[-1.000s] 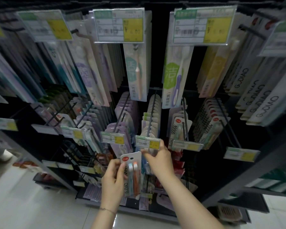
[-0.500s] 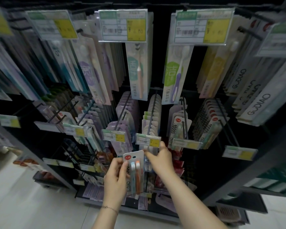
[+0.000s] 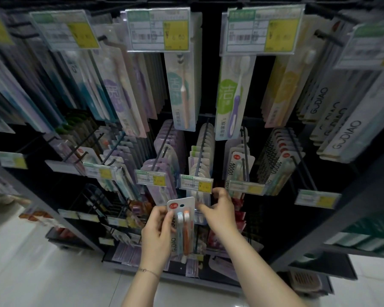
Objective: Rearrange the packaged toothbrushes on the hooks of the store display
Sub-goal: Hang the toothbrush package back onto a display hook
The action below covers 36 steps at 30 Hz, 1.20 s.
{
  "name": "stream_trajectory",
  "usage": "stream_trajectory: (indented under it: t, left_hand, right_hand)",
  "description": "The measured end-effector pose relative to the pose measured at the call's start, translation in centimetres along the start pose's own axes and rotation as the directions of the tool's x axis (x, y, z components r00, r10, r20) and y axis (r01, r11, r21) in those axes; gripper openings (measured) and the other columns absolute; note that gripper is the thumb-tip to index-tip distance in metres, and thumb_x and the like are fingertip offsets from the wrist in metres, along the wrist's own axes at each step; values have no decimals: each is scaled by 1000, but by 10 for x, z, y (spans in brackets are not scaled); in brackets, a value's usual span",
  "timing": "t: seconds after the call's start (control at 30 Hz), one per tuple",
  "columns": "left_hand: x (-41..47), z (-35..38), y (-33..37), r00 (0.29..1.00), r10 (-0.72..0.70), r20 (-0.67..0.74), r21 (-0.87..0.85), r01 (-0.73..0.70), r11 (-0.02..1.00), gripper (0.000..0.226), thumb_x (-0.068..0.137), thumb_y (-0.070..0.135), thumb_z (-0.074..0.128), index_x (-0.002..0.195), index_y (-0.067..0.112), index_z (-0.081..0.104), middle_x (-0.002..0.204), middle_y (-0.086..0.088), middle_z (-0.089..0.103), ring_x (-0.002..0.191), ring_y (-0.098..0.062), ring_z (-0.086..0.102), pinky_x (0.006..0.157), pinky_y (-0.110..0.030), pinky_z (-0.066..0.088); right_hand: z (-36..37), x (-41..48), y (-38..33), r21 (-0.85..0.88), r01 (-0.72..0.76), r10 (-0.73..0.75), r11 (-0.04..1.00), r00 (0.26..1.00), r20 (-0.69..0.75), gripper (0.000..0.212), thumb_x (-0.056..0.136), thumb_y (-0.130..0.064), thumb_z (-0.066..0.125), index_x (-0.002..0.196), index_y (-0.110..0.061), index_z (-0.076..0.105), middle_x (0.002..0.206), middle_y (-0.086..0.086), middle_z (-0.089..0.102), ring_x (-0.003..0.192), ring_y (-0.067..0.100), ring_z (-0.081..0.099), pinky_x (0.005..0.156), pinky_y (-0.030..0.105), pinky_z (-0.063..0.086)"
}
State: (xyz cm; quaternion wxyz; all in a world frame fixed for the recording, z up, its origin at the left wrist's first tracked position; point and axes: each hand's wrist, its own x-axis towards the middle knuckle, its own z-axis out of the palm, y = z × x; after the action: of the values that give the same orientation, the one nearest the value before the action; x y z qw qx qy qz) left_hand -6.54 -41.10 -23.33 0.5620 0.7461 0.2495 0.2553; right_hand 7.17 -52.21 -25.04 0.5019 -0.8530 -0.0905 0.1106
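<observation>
Dark metal display rack, pale glossy tile floor under it. Dim light, left side blurred. Top row: long toothbrush cards hang on hooks behind large green-and-yellow price tags. White GUDIAO boxes hang at the far right. Middle row: shorter blister packs are stacked on angled hooks, each with a small price tag at the tip. Lower rows are mostly hidden or too dark to read.

Left hand is raised from below, thin bracelet on the wrist. It grips a two-brush pack by its left edge, thumb on the front and fingers behind. The pack stands upright with one blue and one orange brush, a red round logo and the hang hole at the top. It is off any hook, just below the centre price tag.

Right hand reaches in beside it, fingers curled up by the right end of that tag. The thumb points left, at the pack's top right corner. It is at the front of the centre hook and its clear packs. Cannot tell whether it pinches anything.
</observation>
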Motion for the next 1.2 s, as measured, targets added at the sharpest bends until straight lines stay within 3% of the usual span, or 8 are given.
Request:
stream_trajectory:
  t: [0.13, 0.33, 0.43, 0.6, 0.73, 0.83, 0.93, 1.2]
  left_hand:
    - [1, 11, 2, 999, 13, 37, -6, -13, 1000, 20, 101, 21, 55, 87, 35, 58, 75, 3, 65, 64, -14, 60, 64, -39, 53]
    - [0, 36, 9, 992, 64, 106, -24, -62, 998, 19, 101, 19, 55, 87, 33, 58, 76, 0, 63, 66, -20, 62, 67, -41, 54]
    - [-2, 54, 10, 984, 55, 168, -44, -48, 998, 19, 102, 20, 54, 86, 31, 58, 73, 3, 61, 67, -22, 61, 68, -43, 54]
    - [-3, 87, 11, 970, 23, 243, -62, -8, 998, 17, 101, 25, 54, 87, 33, 58, 81, 0, 66, 70, -22, 64, 71, -49, 55]
    - [-5, 115, 17, 960, 14, 281, -93, 12, 996, 19, 101, 22, 55, 85, 31, 58, 83, 0, 67, 71, -24, 63, 69, -45, 55]
    - [-6, 137, 19, 949, 27, 314, -102, 6, 995, 18, 101, 23, 55, 85, 30, 58, 82, 0, 67, 74, -27, 64, 70, -48, 55]
    - [-9, 164, 20, 941, 11, 338, -98, 24, 995, 17, 101, 24, 56, 86, 31, 59, 83, 1, 69, 78, -25, 66, 72, -51, 56]
    - [-15, 221, 41, 898, -9, 439, -92, 55, 994, 13, 100, 30, 56, 88, 35, 60, 89, 4, 70, 84, -19, 68, 81, -54, 56]
  right_hand:
    - [-15, -5, 2, 24, 23, -23, 999, 1000, -4, 43, 82, -33, 75, 118, -28, 52, 114, -9, 54, 82, 8, 61, 76, 29, 55]
    - [-47, -11, 11, 128, 2, -1, 992, 1000, -12, 6, 92, -24, 65, 93, -30, 64, 89, -9, 65, 76, 8, 61, 72, 25, 51]
    - [-64, -14, 25, 204, -50, 54, 978, 998, -12, 10, 95, -26, 60, 89, -34, 64, 90, -3, 69, 75, 17, 65, 73, 34, 56]
    - [-93, -21, 38, 220, -91, 86, 971, 996, 33, 12, 99, -19, 54, 96, -24, 65, 90, 4, 72, 53, 19, 63, 56, 29, 52]
    - [-115, -24, 50, 230, -127, 106, 965, 989, 102, 25, 95, -4, 48, 100, -20, 67, 93, 4, 73, 61, 29, 69, 67, 40, 58]
    - [-130, -28, 58, 272, -136, 109, 953, 988, 114, 25, 94, -2, 49, 100, -18, 67, 87, 6, 74, 63, 27, 69, 63, 33, 56]
    - [-144, -31, 70, 287, -122, 114, 950, 992, 45, 15, 96, -10, 55, 94, -14, 69, 84, 7, 73, 69, 23, 69, 60, 25, 51]
    - [-177, -27, 95, 319, -49, 137, 946, 956, -259, 22, 101, -31, 53, 84, -26, 67, 73, -6, 68, 71, 14, 64, 66, 34, 51]
